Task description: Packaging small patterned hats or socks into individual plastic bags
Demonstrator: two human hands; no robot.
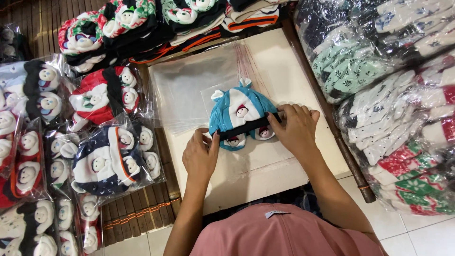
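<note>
- Lying at the far left, clear bagged hats [35, 137] in white, red and dark colours with small round doll faces overlap on a slatted floor mat [137, 215].
- A navy, white and orange bagged pack [111, 161] sits just beside the surface's left edge; a red and white pack [104, 97] lies above it.
- Unbagged hats [142, 26] are stacked along the top edge.
- A pile of empty clear plastic sleeves [189, 87] lies flat on the cream surface [265, 168].
- The left hand [201, 154] pinches the lower left corner of the blue and white hat [241, 114]; grip clenched on the hat.
- That hat rests mid-surface, over the sleeves' right edge, a black band across its lower part.
- The right hand [294, 128] presses fingertips on the band's right end; grip grasping the hat.
- At right, large clear bags [379, 61] hold mint, white, red and green knitwear.
</note>
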